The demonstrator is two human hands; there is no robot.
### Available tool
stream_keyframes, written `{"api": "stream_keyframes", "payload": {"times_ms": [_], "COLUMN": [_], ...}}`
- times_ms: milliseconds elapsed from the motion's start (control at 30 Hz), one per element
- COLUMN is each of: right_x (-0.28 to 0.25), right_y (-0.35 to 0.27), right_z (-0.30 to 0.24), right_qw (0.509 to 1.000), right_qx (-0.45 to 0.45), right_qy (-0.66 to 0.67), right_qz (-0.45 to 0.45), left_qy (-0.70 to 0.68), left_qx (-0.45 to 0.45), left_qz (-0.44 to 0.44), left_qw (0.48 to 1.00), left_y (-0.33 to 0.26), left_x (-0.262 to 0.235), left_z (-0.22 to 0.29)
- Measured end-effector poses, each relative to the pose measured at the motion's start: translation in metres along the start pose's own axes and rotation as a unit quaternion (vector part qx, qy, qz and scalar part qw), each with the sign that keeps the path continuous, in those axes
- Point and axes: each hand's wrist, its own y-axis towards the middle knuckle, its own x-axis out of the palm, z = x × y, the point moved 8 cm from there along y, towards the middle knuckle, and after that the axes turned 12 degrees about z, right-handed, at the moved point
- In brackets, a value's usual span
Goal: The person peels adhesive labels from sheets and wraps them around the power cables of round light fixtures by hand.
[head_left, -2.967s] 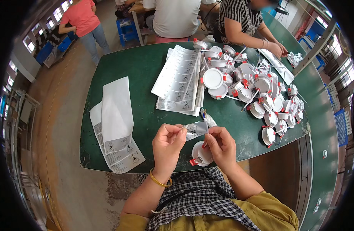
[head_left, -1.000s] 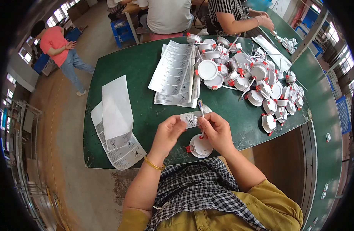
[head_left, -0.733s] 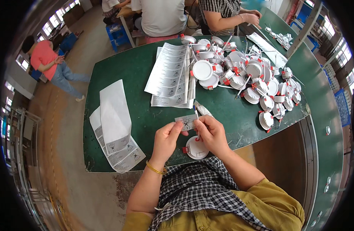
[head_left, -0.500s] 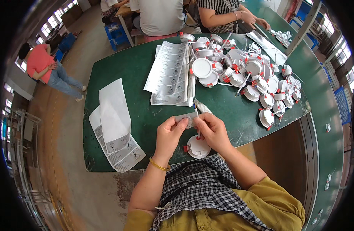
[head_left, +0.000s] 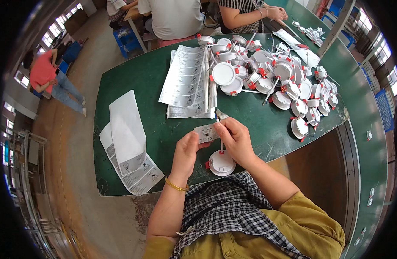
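We logged both hands at the centre of the frame, raised just above the green desk (head_left: 133,129). Left hand (head_left: 185,149) and right hand (head_left: 237,138) each had their grip clamped on opposite ends of a small white label (head_left: 207,133), held flat between them with its printed face up, we judged so the print could be read or the piece lined up. A thin wire (head_left: 221,140) ran down from the right fingers to a round white downlight (head_left: 221,162) resting on the desk directly beneath, near the lower edge. Fanned instruction sheets (head_left: 187,82) lay above centre; more folded sheets (head_left: 127,142) sat at left. A heap of downlights (head_left: 280,82) filled the upper right, within reach. Other people sat along the top edge.
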Motion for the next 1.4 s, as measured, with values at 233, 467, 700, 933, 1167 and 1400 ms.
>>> {"api": "stream_keyframes", "payload": {"times_ms": [233, 467, 700, 933, 1167, 1400], "right_x": [-0.003, 0.010, 0.004, 0.003, 0.004, 0.009], "right_y": [-0.001, -0.010, -0.018, -0.025, -0.027, -0.027], "right_z": [-0.002, 0.033, 0.008, 0.029, 0.027, 0.036], "right_qw": [1.000, 0.963, 0.996, 0.975, 0.976, 0.957], "right_qx": [0.006, 0.223, 0.054, 0.184, 0.177, 0.220], "right_qy": [0.019, 0.132, 0.036, 0.118, 0.112, 0.149], "right_qz": [-0.016, -0.073, -0.056, -0.030, -0.065, -0.118], "left_qy": [0.163, 0.091, 0.201, -0.078, 0.157, 0.042], "left_qx": [0.082, 0.023, 0.145, 0.019, 0.097, 0.018], "left_qz": [-0.042, -0.013, 0.037, 0.006, -0.039, 0.043], "left_qw": [0.982, 0.995, 0.968, 0.997, 0.982, 0.998], "left_y": [0.000, 0.004, -0.003, 0.004, 0.006, 0.009], "left_x": [0.015, 0.005, 0.004, -0.012, 0.017, 0.006], "left_z": [0.008, -0.004, 0.011, -0.006, 0.005, -0.008]}}
